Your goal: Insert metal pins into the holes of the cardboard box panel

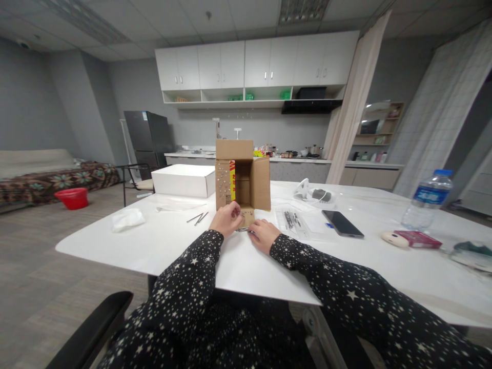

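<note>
A brown cardboard box (261, 179) stands on the white table in front of me, its open side towards me and its flaps spread. Small shiny bits dot the left flap (222, 180). More dots show on the lower flap (249, 217), between my hands. My left hand (226, 219) is closed in a pinch over this flap; what its fingertips hold is too small to make out. At the flap's right front corner, my right hand (265, 236) lies low with its fingers extended. Slim metal pieces (243, 229) lie by its fingertips.
Thin metal rods (200, 219) and a crumpled white tissue (127, 219) lie to the left, before a white box (184, 179). On the right are a clear plastic case (292, 221), a phone (342, 223), a red packet (423, 239) and a water bottle (426, 200).
</note>
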`<state>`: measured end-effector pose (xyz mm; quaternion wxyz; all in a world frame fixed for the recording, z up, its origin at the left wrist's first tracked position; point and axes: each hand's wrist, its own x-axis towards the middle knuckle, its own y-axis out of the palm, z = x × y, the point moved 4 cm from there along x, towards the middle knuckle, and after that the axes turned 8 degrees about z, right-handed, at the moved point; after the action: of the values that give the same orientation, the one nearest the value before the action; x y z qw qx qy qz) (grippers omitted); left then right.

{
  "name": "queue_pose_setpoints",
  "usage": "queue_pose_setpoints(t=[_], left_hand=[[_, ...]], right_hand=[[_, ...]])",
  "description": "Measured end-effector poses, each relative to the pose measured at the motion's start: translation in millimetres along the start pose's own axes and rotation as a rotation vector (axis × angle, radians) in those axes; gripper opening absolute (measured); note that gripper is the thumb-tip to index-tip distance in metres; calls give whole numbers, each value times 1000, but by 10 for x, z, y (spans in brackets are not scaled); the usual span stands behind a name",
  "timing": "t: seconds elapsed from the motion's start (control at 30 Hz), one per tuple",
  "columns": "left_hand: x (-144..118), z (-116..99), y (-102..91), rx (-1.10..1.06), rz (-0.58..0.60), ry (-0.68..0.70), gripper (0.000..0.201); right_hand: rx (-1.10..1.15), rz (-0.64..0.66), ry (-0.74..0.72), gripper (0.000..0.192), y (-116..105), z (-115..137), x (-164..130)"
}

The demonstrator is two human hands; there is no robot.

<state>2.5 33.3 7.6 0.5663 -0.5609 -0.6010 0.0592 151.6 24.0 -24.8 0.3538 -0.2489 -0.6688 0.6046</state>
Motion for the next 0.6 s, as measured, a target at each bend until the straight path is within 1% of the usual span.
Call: queue_pose_setpoints(t=[0.2, 0.47, 0.6], left_hand=[[1, 51, 72, 17, 80, 6, 6], [-4, 72, 110, 135, 170, -16, 12], [-7, 60, 124, 179, 212, -6, 12]], right_hand=[[6, 0, 6, 25, -15, 9, -5], [10, 21, 19, 26, -44, 23, -18], [7, 22, 22, 26, -35, 21, -17]])
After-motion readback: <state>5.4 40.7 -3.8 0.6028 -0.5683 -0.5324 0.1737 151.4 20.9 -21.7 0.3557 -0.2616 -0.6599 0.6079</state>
